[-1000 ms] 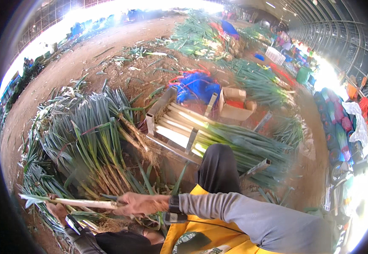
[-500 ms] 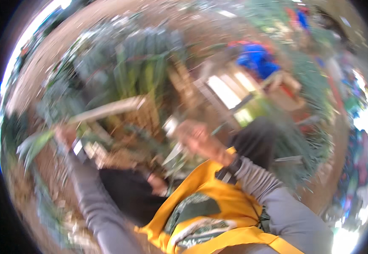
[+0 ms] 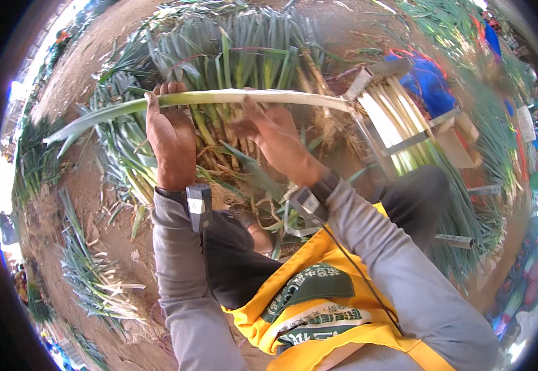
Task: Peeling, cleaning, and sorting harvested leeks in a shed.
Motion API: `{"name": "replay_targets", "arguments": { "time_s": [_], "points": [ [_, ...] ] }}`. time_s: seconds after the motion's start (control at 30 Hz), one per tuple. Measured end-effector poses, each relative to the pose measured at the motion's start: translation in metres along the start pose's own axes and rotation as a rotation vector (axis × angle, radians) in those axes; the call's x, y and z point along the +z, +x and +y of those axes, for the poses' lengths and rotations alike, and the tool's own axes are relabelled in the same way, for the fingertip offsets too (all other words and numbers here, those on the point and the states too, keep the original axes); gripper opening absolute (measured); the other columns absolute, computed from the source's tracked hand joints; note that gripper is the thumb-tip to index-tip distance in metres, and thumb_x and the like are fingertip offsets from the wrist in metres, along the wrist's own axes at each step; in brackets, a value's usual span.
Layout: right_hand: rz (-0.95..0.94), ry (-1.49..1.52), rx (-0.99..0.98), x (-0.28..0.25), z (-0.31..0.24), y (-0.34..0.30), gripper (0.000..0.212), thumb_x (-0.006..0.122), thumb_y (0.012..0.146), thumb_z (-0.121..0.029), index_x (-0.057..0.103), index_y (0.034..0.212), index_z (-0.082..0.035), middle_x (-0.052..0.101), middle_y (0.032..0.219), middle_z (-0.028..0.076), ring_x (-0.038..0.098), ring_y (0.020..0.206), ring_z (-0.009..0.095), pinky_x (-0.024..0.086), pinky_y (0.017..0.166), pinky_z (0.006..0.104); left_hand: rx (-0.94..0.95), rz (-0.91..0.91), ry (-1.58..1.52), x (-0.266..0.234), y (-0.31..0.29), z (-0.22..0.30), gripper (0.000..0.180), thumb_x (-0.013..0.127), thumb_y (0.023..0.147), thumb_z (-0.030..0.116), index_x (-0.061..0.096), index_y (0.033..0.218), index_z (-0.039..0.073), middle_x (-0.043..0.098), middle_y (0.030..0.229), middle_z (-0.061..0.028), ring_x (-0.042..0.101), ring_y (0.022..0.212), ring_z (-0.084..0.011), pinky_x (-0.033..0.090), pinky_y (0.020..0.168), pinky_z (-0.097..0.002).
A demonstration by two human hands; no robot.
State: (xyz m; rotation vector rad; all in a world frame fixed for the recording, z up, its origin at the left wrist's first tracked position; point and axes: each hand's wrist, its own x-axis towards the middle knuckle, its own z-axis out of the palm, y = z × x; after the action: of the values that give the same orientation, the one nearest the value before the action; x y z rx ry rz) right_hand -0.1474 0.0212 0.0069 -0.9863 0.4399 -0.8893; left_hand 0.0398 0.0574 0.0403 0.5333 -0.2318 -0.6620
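1 leek (image 3: pixel 244 96) lies crosswise just beyond both hands, long axis roughly L–R: green leaf end out to the L, white shank running R, w/ its root end right by the corner of the metal rack (image 3: pixel 360 83). R hand (image 3: pixel 278 139) is nearer that root end; L hand (image 3: pixel 173 133) is at the green part.

L hand: palm up, partly closed, has hold of the leek, fingertips showing past its far edge. R hand: half open, fingers loosely bent, no grip visible, just below the shank; can't tell if touching.

Rack, R of R hand, has a row of shanks (image 3: pixel 387 111) lying side by side, leaves trailing out the near end. Box (image 3: pixel 465 133) beside rack: contents n/a from here. Blue bundle (image 3: pixel 430 89) is behind rack; heap (image 3: pixel 250 59) of untrimmed leeks lies beyond the held 1, small pile (image 3: pixel 98 272) lower L on the soil.
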Motion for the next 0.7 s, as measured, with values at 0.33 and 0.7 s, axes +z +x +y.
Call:
{"name": "replay_targets", "arguments": {
  "time_s": [0.33, 0.7],
  "points": [
    [0.165, -1.385, -0.697, -0.049, -0.062, -0.052, 0.024, 0.069, 0.094, -0.018, 0.069, 0.111, 0.000, 0.069, 0.101, 0.016, 0.070, 0.078, 0.025, 0.058, 0.067, 0.0373, -0.035, -0.139, -0.091, -0.001, 0.009, 0.005, 0.033, 0.055, 0.105, 0.024, 0.046, 0.126, 0.000, 0.057, 0.111, -0.0147, 0.057, 0.086, -0.0220, 0.054, 0.084, -0.0386],
    [-0.187, -1.420, -0.361, -0.043, -0.032, -0.042, 0.018, 0.064, 0.093, -0.011, 0.069, 0.107, 0.000, 0.067, 0.093, 0.018, 0.068, 0.081, 0.037, 0.055, 0.073, 0.0445, 0.036, -0.152, 0.012, -0.003, 0.010, -0.009, 0.034, 0.055, 0.105, 0.025, 0.048, 0.128, 0.001, 0.060, 0.110, -0.0168, 0.057, 0.082, -0.0190, 0.055, 0.078, -0.0373]
  ]
}}
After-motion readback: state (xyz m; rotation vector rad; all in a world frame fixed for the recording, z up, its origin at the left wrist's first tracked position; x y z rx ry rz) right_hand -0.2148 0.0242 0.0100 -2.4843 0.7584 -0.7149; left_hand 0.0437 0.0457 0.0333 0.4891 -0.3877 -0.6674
